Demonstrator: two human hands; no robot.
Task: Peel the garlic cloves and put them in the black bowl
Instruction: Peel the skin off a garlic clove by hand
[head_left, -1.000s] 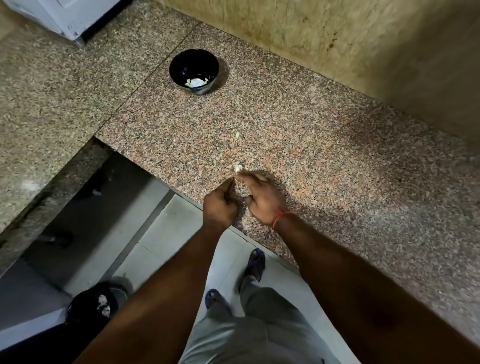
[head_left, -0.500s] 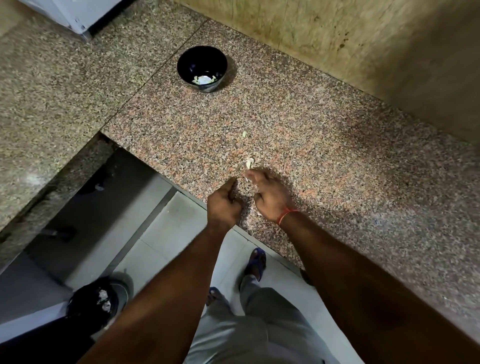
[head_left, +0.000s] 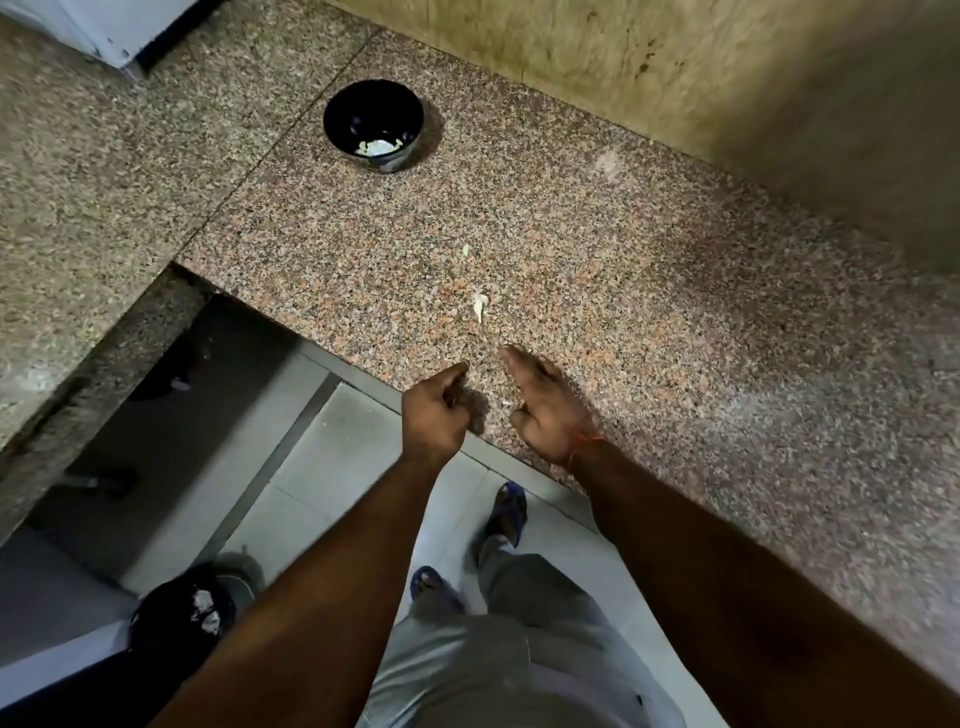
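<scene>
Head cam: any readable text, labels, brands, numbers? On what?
None readable.
Black bowl: dim markings on its outer wall, too blurred to tell whether they are text.
White appliance at top left: no label shows.
Granite counter, wall, bin on the floor: no print.

A: What colours does the counter (head_left: 597, 270) have?
B: Speckled granite, pink, grey and black. A pale cream garlic scrap (head_left: 479, 305) lies on it.
A: And the bowl (head_left: 343, 122)?
B: Glossy black, with whitish pieces inside.
A: Anything else?
B: A red thread (head_left: 584, 448) on one wrist, grey trousers (head_left: 519, 649), blue sandals (head_left: 511, 506), pale grey floor tiles (head_left: 332, 467).
</scene>
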